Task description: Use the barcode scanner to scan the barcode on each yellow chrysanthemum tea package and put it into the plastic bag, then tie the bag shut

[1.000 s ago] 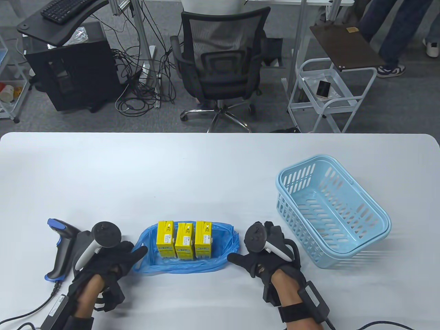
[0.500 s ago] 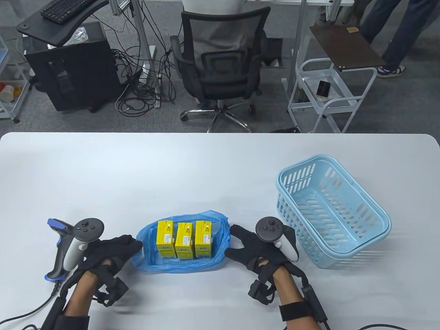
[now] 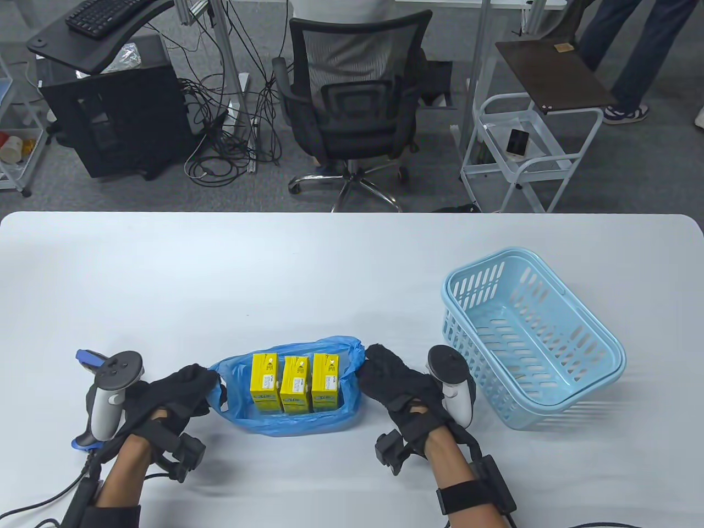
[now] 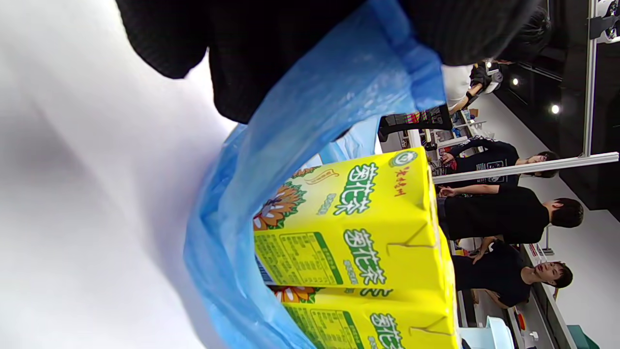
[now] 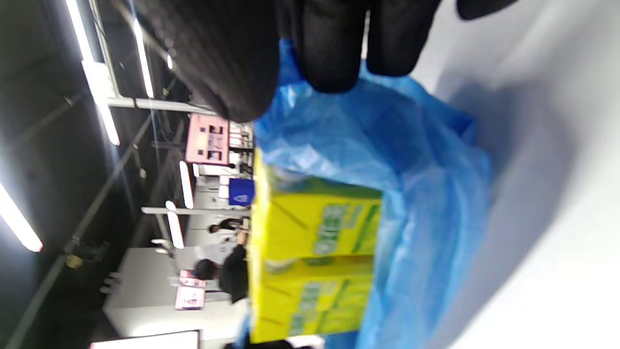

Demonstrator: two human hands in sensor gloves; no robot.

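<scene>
Three yellow chrysanthemum tea packages (image 3: 294, 385) stand side by side inside the blue plastic bag (image 3: 291, 424) near the table's front edge. My left hand (image 3: 206, 382) grips the bag's left rim, and the left wrist view shows its fingers (image 4: 271, 53) curled over the blue film (image 4: 310, 111) beside the packages (image 4: 348, 228). At the opposite side my right hand (image 3: 369, 360) holds the right rim; its fingers (image 5: 334, 53) pinch the bag (image 5: 421, 160) above a package (image 5: 315, 228). The barcode scanner (image 3: 85, 356) lies at far left, mostly hidden behind my left tracker.
A light blue plastic basket (image 3: 528, 335) sits tilted at the right of the white table (image 3: 330, 264), close to my right wrist. The scanner's cable (image 3: 33, 503) trails off the front left corner. Beyond the far edge stand an office chair and a white cart.
Both hands have turned and closed in on the bag's two sides, taking hold of its rim. The rim is drawn up and inward round the packages.
</scene>
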